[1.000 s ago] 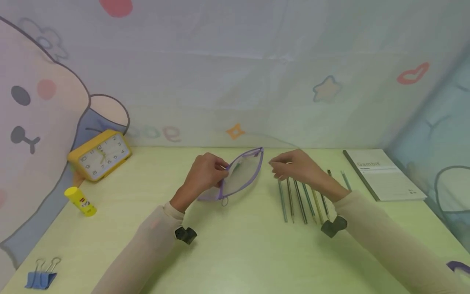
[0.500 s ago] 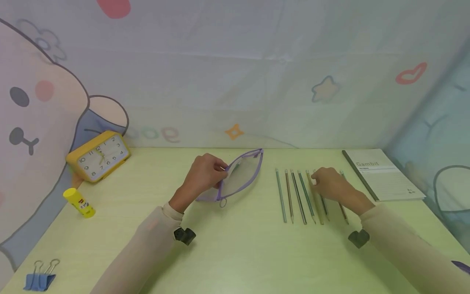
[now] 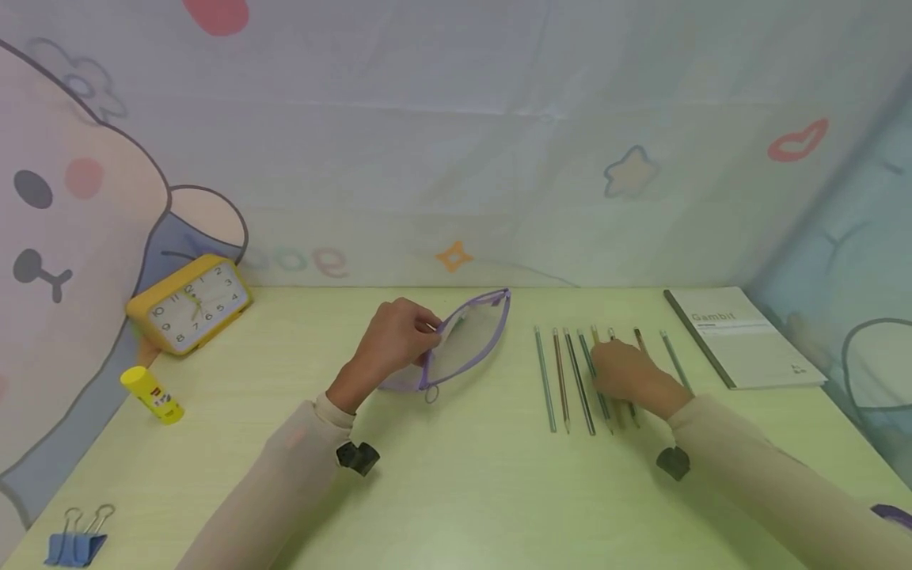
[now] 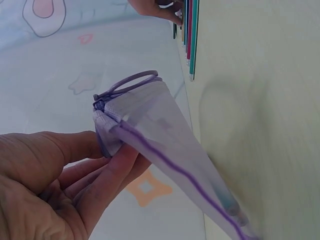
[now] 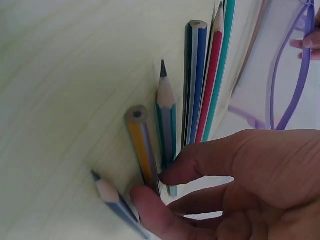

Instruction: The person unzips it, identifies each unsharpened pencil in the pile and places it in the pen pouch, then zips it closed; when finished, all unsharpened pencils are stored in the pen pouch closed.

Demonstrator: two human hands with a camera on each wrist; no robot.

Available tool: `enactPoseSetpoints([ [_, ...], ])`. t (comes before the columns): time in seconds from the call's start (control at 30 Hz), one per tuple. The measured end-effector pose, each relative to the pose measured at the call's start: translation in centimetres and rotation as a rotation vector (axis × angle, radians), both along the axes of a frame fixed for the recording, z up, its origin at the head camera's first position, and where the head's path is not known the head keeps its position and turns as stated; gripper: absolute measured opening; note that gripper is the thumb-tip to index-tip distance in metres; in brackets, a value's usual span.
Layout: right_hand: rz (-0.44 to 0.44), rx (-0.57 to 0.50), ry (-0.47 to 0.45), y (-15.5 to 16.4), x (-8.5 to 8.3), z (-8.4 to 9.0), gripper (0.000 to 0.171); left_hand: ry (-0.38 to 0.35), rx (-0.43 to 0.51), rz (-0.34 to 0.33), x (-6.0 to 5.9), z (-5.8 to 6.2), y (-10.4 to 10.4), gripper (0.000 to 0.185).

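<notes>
The left hand (image 3: 397, 332) pinches the rim of the pouch (image 4: 152, 117), thumb opposed to fingers, with the mouth gaping toward the right. The right hand (image 3: 630, 376) pinches the yellow pencil (image 5: 139, 140) between thumb and index finger, within the row on the table (image 3: 484, 483). The teal pencil (image 5: 166, 117) lies just beside the thumb.

Handling: the pencil should be light, rigid and slightly slick. Grip it at mid-shaft; its neighbours leave little finger room. The pouch should be light and limp – its thin walls will likely fold if released – so the firmer purple edging is the better place to hold.

Views: the left wrist camera shows the purple loop (image 4: 127, 85) close up and, through the mesh, a blurred teal end (image 4: 229, 204), probably a pencil. The head view gives only a small glimpse of this inside the mouth. The right wrist camera shows the pinch and the yellow pencil's flat end – both largely hidden from the head camera by the hand.

Only the head view shows the notebook (image 3: 744, 336) right of the row, and the clock (image 3: 189, 305), glue stick (image 3: 153, 394) and binder clip (image 3: 75, 548) at far left.
</notes>
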State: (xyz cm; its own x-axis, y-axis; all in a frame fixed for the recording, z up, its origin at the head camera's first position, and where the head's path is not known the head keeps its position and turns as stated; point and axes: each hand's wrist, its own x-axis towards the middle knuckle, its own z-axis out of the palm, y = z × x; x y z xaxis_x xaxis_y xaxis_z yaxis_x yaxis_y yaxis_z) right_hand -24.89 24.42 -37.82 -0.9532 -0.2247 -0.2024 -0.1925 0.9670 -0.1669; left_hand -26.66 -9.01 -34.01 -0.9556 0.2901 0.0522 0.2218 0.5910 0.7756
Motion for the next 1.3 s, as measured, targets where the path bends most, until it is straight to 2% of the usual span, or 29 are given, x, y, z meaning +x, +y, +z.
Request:
enactPoseSetpoints([
  [0.17,-0.021,0.017,-0.031,-0.4,-0.2,0.2,0.021,0.003,0.008,-0.003,-0.1,0.1,-0.2,0.026],
  [0.4,-0.01,-0.088,-0.066,0.6,-0.7,-0.1,0.033,0.007,0.003,-0.009,-0.1,0.2,-0.3,0.026],
  [0.43,-0.013,-0.099,-0.073,0.8,-0.8,0.0,0.032,0.009,0.002,-0.011,-0.1,0.2,-0.3,0.026],
  [0.5,-0.026,-0.135,-0.095,1.3,-0.9,0.4,0.017,0.007,0.005,-0.009,-0.1,0.2,-0.3,0.026],
  [0.53,-0.036,-0.159,-0.109,1.5,-1.0,0.7,0.019,0.005,0.006,-0.008,-0.1,0.3,-0.3,0.026],
  [0.6,-0.057,-0.25,-0.149,1.9,-1.1,1.5,0.049,0.008,0.005,-0.008,-0.1,0.3,-0.3,0.026],
  [0.67,-0.074,-0.382,-0.191,2.4,-1.2,2.3,0.066,0.006,0.003,-0.005,-0.1,0.4,-0.3,0.026],
  [0.7,-0.074,-0.455,-0.212,2.6,-1.3,2.6,0.065,0.004,0.001,-0.002,-0.1,0.4,-0.4,0.026],
  [0.8,-0.049,-0.683,-0.282,2.9,-1.2,3.7,0.049,-0.001,-0.002,-0.001,-0.1,0.5,-0.4,0.025],
  [0.93,-0.006,-0.89,-0.381,1.9,-0.8,4.7,0.048,0.002,-0.009,-0.008,-0.1,0.4,-0.2,0.025],
  [0.97,0.004,-0.942,-0.413,1.4,-0.7,4.8,0.055,0.001,-0.011,-0.01,0.0,0.4,-0.2,0.025],
  [1.03,0.01,-1.03,-0.48,0.1,-0.3,5.0,0.061,0.004,-0.016,-0.013,0.0,0.4,-0.1,0.025],
  [1.13,0.014,-1.14,-0.585,-2.2,0.1,5.1,0.06,0.009,-0.02,-0.009,0.0,0.4,-0.1,0.025],
  [1.3,-0.004,-1.225,-0.684,-6.1,-0.4,4.5,0.062,0.004,-0.016,-0.005,0.0,0.2,0.1,0.026],
])
